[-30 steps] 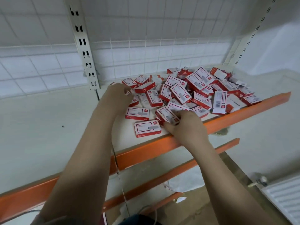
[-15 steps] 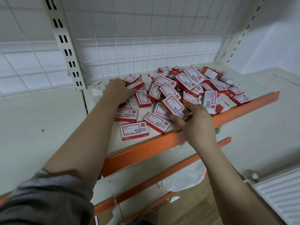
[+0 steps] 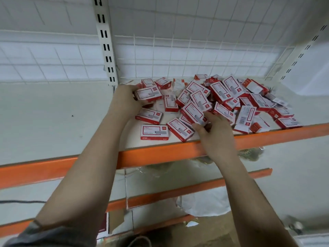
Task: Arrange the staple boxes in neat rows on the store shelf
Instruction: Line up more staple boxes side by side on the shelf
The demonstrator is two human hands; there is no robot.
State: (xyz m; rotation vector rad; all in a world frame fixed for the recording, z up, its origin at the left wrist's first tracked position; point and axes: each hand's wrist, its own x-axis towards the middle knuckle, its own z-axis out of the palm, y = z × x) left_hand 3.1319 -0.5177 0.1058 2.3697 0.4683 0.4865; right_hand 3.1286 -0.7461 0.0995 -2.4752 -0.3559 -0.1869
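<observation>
Several red-and-white staple boxes lie in a loose heap [image 3: 229, 97] on the white store shelf [image 3: 128, 139], which has an orange front edge. My left hand [image 3: 125, 97] reaches to the shelf's back left and grips one staple box [image 3: 148, 94] by its left end. My right hand [image 3: 213, 132] is over the shelf's front edge and holds a tilted staple box [image 3: 195, 113] lifted off the pile. Three boxes lie flat and apart near the front: one [image 3: 154, 132], one [image 3: 149, 115] and one [image 3: 179, 129].
A white slotted upright [image 3: 106, 41] stands at the shelf's back left, and a wire grid panel [image 3: 195, 50] closes the back. A second slotted upright [image 3: 300, 56] rises at the right. Lower orange-edged shelves [image 3: 178, 193] sit below, with crumpled plastic [image 3: 204, 204] on them.
My right hand has raised its box a little further off the pile. My left hand has drawn a box at the back left into its grip. The camera has tilted and shifted.
</observation>
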